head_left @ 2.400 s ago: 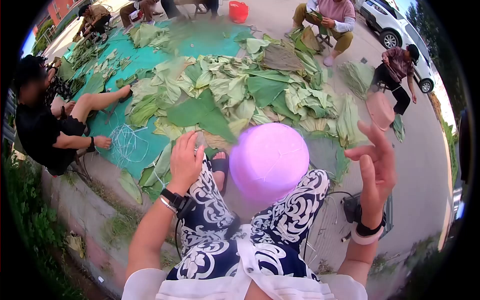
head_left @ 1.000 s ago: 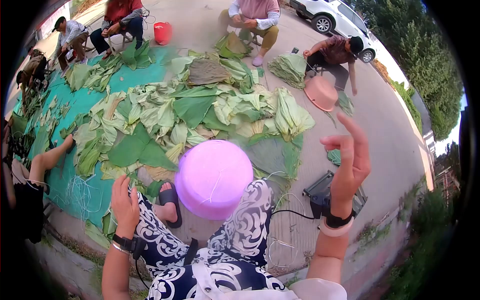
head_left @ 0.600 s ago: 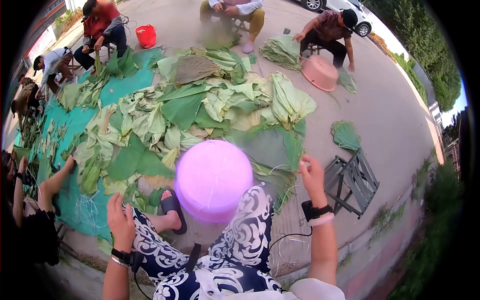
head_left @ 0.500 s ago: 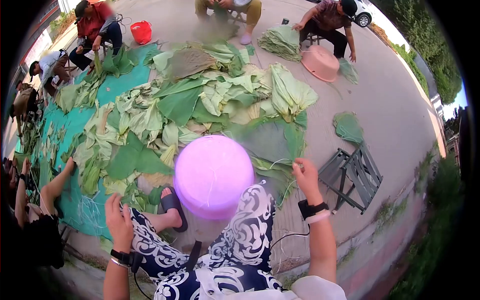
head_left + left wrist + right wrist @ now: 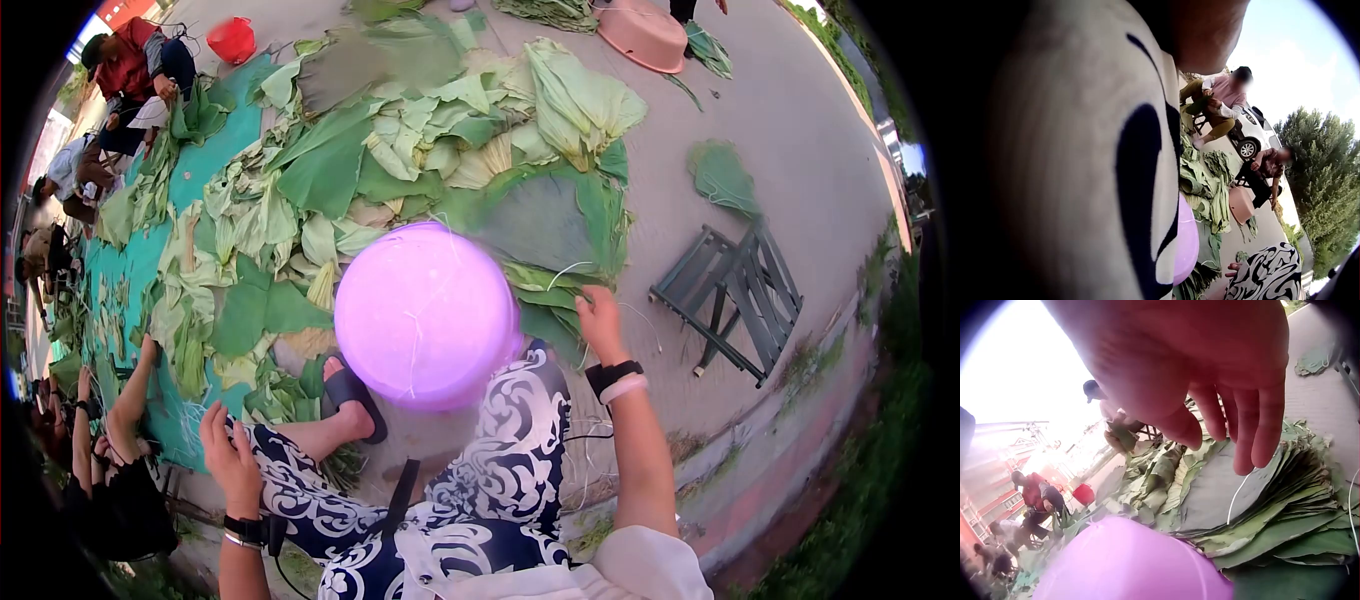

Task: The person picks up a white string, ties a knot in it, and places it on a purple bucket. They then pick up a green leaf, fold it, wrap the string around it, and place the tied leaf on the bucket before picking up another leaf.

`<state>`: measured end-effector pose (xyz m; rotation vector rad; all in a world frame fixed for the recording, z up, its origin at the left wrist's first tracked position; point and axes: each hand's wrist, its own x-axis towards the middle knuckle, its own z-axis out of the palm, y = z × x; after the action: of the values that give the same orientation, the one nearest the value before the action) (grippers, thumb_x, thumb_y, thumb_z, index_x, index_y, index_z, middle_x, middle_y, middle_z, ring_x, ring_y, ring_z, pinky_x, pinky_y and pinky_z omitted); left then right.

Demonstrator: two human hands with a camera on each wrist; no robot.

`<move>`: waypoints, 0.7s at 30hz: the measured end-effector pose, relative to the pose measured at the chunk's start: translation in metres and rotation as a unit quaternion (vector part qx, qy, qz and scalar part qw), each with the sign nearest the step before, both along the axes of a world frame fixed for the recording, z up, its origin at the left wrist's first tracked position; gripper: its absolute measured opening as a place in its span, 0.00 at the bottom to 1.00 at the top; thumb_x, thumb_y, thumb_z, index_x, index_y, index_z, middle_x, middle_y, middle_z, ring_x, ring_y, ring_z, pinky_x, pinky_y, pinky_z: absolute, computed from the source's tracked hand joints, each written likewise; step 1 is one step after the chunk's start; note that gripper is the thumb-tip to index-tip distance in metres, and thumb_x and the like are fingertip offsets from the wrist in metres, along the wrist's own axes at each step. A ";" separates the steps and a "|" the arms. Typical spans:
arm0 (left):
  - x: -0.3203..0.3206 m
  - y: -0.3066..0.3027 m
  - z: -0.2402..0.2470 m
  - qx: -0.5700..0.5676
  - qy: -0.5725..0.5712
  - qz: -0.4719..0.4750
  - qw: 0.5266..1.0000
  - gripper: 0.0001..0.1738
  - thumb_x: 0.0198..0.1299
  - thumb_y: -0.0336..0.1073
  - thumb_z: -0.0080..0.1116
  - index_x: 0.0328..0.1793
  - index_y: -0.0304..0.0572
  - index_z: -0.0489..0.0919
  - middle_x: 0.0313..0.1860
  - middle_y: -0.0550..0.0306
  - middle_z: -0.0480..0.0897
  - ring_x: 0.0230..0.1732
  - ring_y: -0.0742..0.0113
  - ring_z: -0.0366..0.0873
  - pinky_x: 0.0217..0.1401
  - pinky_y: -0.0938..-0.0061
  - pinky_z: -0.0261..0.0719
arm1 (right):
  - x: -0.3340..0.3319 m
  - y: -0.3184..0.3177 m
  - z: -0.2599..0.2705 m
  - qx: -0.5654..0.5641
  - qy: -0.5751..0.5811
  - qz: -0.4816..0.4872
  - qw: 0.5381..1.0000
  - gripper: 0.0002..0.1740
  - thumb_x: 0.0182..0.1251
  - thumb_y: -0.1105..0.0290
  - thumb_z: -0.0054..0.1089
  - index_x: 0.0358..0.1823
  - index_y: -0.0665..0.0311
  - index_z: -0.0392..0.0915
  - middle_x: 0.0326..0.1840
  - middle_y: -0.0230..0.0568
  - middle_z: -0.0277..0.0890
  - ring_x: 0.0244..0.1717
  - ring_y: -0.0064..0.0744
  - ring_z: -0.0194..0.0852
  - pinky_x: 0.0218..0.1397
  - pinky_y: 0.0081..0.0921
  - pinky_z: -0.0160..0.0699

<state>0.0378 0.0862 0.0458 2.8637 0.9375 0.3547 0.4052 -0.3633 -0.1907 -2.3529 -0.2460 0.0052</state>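
An upturned purple basin (image 5: 430, 310) stands between the person's knees, with a thin white string (image 5: 415, 345) lying over its bottom. To its right is a thick stack of large green leaves (image 5: 1285, 525), flat on one another. My right hand (image 5: 601, 325) is at the near right edge of that stack. Its fingers (image 5: 1249, 431) hang loosely above the leaves in the right wrist view, close to a white cord (image 5: 1232, 503). My left hand (image 5: 232, 462) rests by the left knee, fingers relaxed, holding nothing. Patterned trouser cloth (image 5: 1141, 175) blocks much of the left wrist view.
Heaped leaves (image 5: 400, 150) spread ahead over a teal sheet (image 5: 225, 150). A folding stool (image 5: 735, 295) stands on the right, a loose leaf (image 5: 722, 178) behind it. A pink basin (image 5: 642, 35) and a red bucket (image 5: 232, 40) are farther off. Several people sit around the sheet.
My right hand has come down from a raised position to the edge of the leaf stack. The head view has turned right and tilted down. The left hand stays by the knee.
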 end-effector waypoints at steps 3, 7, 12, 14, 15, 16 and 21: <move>0.010 -0.002 0.000 0.001 0.011 -0.003 1.000 0.15 0.67 0.30 0.49 0.57 0.30 0.74 0.61 0.43 0.74 0.57 0.46 0.74 0.56 0.62 0.73 | 0.021 -0.017 -0.030 -0.013 -0.019 -0.081 0.996 0.16 0.63 0.69 0.60 0.50 0.69 0.78 0.47 0.54 0.77 0.41 0.49 0.80 0.46 0.39 0.77; 0.019 -0.004 0.000 -0.004 0.025 -0.006 1.000 0.15 0.67 0.31 0.49 0.56 0.31 0.74 0.61 0.45 0.75 0.56 0.47 0.74 0.54 0.64 0.73 | 0.045 -0.039 -0.077 0.032 0.041 -0.179 0.982 0.16 0.62 0.70 0.61 0.49 0.71 0.79 0.45 0.54 0.80 0.45 0.47 0.80 0.49 0.37 0.76; 0.034 -0.006 0.000 -0.007 0.039 -0.003 0.999 0.14 0.67 0.31 0.50 0.55 0.32 0.74 0.60 0.46 0.75 0.55 0.48 0.75 0.52 0.65 0.74 | 0.068 -0.048 -0.107 0.133 0.215 -0.245 0.936 0.16 0.63 0.69 0.63 0.47 0.73 0.78 0.32 0.44 0.82 0.29 0.35 0.83 0.30 0.30 0.79; 0.037 -0.008 0.001 -0.010 0.048 -0.005 0.999 0.13 0.68 0.31 0.49 0.56 0.33 0.74 0.60 0.46 0.75 0.56 0.48 0.74 0.54 0.65 0.74 | 0.074 -0.039 -0.108 0.182 0.219 -0.268 0.920 0.14 0.63 0.69 0.63 0.44 0.73 0.78 0.28 0.40 0.80 0.23 0.29 0.81 0.23 0.26 0.75; 0.041 -0.009 0.000 -0.012 0.056 -0.007 0.998 0.13 0.69 0.32 0.48 0.56 0.34 0.74 0.60 0.46 0.75 0.56 0.49 0.74 0.54 0.66 0.73 | 0.075 -0.038 -0.112 0.204 0.223 -0.282 0.911 0.13 0.63 0.68 0.64 0.42 0.73 0.78 0.26 0.38 0.79 0.21 0.26 0.80 0.19 0.24 0.74; 0.043 -0.010 0.001 -0.013 0.058 -0.006 0.998 0.13 0.69 0.32 0.48 0.56 0.34 0.74 0.60 0.46 0.75 0.56 0.49 0.74 0.54 0.66 0.74 | 0.076 -0.037 -0.112 0.213 0.228 -0.287 0.906 0.13 0.63 0.69 0.64 0.42 0.72 0.77 0.27 0.39 0.79 0.21 0.26 0.80 0.19 0.23 0.74; 0.047 -0.011 -0.001 -0.008 0.062 -0.011 0.998 0.13 0.69 0.33 0.49 0.56 0.35 0.74 0.60 0.45 0.75 0.56 0.49 0.74 0.54 0.66 0.74 | 0.083 -0.026 -0.096 0.253 0.237 -0.325 0.880 0.16 0.62 0.69 0.66 0.44 0.71 0.74 0.30 0.40 0.79 0.21 0.26 0.79 0.18 0.21 0.74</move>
<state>0.0844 0.0752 0.0451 2.9067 0.9231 0.1695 0.4880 -0.3895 -0.2869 -1.7353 0.7072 0.1694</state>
